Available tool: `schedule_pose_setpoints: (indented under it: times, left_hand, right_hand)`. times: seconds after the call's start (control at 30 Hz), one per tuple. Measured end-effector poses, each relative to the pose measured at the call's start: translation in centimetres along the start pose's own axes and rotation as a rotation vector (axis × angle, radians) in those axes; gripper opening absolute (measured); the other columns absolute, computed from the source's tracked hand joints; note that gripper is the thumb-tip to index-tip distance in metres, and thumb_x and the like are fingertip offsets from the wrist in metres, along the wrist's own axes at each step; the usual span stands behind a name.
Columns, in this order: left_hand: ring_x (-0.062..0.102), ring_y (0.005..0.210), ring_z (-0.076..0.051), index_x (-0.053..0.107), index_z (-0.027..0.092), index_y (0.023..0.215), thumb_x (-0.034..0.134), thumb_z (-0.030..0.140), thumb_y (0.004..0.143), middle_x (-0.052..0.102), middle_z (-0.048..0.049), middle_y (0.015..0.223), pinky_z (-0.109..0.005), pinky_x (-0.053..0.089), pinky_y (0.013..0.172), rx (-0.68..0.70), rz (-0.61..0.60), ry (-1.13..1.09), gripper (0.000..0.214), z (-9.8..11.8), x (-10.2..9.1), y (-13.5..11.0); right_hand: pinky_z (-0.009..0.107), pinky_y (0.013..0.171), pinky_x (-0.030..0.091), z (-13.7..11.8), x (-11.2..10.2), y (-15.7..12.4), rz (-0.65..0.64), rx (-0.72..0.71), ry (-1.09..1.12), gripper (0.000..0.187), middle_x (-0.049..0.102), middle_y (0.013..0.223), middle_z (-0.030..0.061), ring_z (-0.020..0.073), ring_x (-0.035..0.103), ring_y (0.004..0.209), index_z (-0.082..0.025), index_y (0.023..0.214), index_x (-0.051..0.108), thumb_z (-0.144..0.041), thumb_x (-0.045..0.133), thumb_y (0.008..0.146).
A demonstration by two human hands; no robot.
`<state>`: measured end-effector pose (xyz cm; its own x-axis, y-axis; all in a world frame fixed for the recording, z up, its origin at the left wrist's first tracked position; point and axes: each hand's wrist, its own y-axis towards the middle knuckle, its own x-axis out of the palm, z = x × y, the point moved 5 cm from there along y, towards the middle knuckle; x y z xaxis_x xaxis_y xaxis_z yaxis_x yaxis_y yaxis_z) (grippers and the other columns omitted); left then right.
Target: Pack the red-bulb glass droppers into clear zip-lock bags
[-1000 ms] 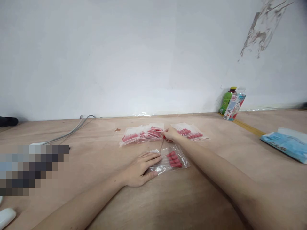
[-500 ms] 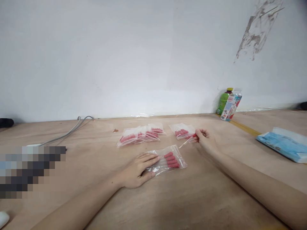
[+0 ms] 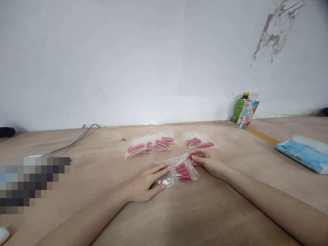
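My left hand (image 3: 147,182) lies flat with fingers stretched out, pressing the left end of a clear zip bag (image 3: 179,171) that holds several red-capped droppers. My right hand (image 3: 208,160) is at the bag's open right edge, fingers pinched on a red-capped dropper (image 3: 191,155) whose clear stem points into the bag. Beyond the hands lies a pile of filled bags (image 3: 151,144), and another filled bag (image 3: 198,140) lies to its right.
The wooden table (image 3: 179,218) runs to a white wall. A grey cable (image 3: 74,140) lies at the far left, two bottles (image 3: 244,109) stand at the wall on the right, and a blue plastic packet (image 3: 303,153) lies at the right edge. A blurred patch covers the left.
My right hand went from the middle pile to the right-hand bag, then came back to the near bag's opening with a dropper. My left hand stayed on the bag.
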<state>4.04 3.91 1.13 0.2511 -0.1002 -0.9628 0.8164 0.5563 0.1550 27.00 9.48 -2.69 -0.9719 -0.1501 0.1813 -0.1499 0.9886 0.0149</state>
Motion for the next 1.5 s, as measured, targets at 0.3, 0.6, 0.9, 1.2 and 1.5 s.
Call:
schedule_pose_setpoints:
  times: [0.3,0.6,0.9,1.2,1.5]
  left_hand:
    - [0.025,0.128,-0.022,0.022,0.024,0.136,0.041,0.035,0.088,0.025,-0.0058,0.141,-0.043,0.023,0.104,-0.016,-0.013,0.004,0.053,-0.2,0.2,-0.1]
    - [0.027,0.127,-0.023,0.021,0.025,0.137,0.041,0.036,0.088,0.027,-0.0062,0.14,-0.044,0.026,0.102,0.0,0.008,-0.005,0.053,-0.1,0.1,-0.2]
    - [0.028,0.126,-0.022,0.026,0.026,0.135,0.04,0.035,0.089,0.03,-0.0049,0.139,-0.042,0.024,0.103,0.006,0.0,-0.019,0.049,-0.1,0.2,-0.2]
    - [0.035,0.12,-0.023,0.043,0.024,0.124,0.043,0.038,0.086,0.041,-0.0059,0.13,-0.041,0.025,0.1,-0.126,0.199,0.362,0.04,-1.1,-3.1,5.1]
    - [0.042,0.107,-0.038,0.047,0.023,0.119,0.046,0.051,0.08,0.051,-0.0157,0.116,-0.062,0.028,0.082,-0.377,0.15,0.442,0.048,-7.0,-1.0,13.3]
  right_hand:
    - [0.017,0.039,0.035,-0.4,1.9,0.3,-0.186,0.076,-0.36,0.028,0.056,0.054,-0.0052,0.0039,0.043,0.04,-0.016,0.077,0.059,-0.038,0.068,0.062]
    - [0.024,0.049,0.043,-0.1,2.4,1.2,-0.042,-0.079,-0.444,0.026,0.062,0.06,0.0015,0.0129,0.055,0.054,-0.015,0.061,0.058,-0.039,0.069,0.057]
    - [0.018,0.031,0.024,-0.6,0.6,1.2,-0.041,0.077,-0.377,0.028,0.055,0.055,-0.0053,0.0046,0.036,0.032,-0.02,0.083,0.052,-0.045,0.054,0.072]
    - [0.021,0.044,0.033,-0.2,1.8,1.2,-0.075,0.055,-0.379,0.016,0.052,0.05,-0.0044,0.0088,0.045,0.044,-0.017,0.061,0.053,-0.032,0.057,0.065]
    - [0.028,0.045,0.041,-1.9,-3.5,2.5,0.353,-0.187,-0.281,0.022,0.058,0.061,0.0005,0.0172,0.053,0.054,-0.024,0.083,0.048,-0.043,0.049,0.072]
